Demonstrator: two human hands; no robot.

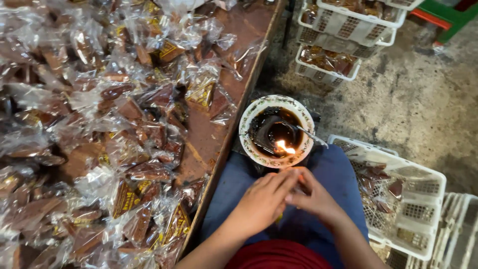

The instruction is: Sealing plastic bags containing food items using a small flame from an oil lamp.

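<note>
Flame (284,146) burns in the bowl (252,115) at the table edge (234,127); left hand (262,201) and right hand (315,197) pinch together just below, contents hidden.

A single head-worn camera looks steeply down from close above both hands (286,199), the wooden table (209,139) at their left.

packet (298,183): small, mostly hidden, being pinched between both hands | lying just below the burning flame (285,146)
</note>
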